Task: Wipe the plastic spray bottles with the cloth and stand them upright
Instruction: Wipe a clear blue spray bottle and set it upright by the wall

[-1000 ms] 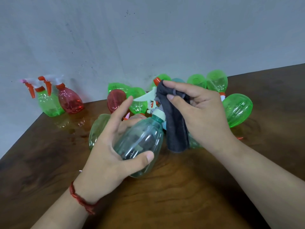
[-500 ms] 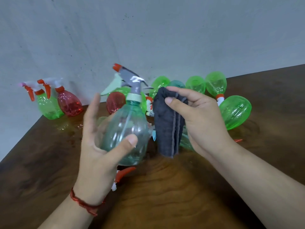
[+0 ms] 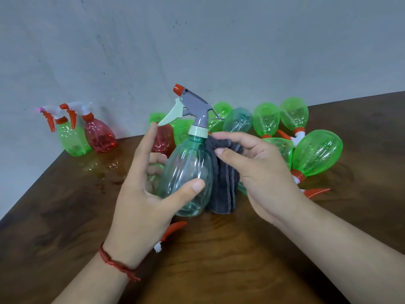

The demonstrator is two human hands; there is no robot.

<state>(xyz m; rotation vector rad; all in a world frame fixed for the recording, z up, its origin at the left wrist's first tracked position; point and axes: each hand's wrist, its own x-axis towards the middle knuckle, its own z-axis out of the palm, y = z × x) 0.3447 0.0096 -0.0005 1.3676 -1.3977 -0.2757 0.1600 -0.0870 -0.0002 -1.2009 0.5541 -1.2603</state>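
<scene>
A clear teal-tinted plastic spray bottle (image 3: 186, 172) with a grey trigger sits upright in my left hand (image 3: 140, 207) — thumb and fingers wrapped round it, over the brown wooden table (image 3: 219, 260). My right hand (image 3: 263, 176) pinches a folded dark grey cloth (image 3: 223, 183) against its side; green bottles (image 3: 315, 152) lie behind.

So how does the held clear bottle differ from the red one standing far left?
The pale teal see-through plastic spray bottle has a grey head; the red see-through plastic spray bottle a white one. The left hand holds the teal; the red stands on the brown wooden table. Both are upright.
</scene>
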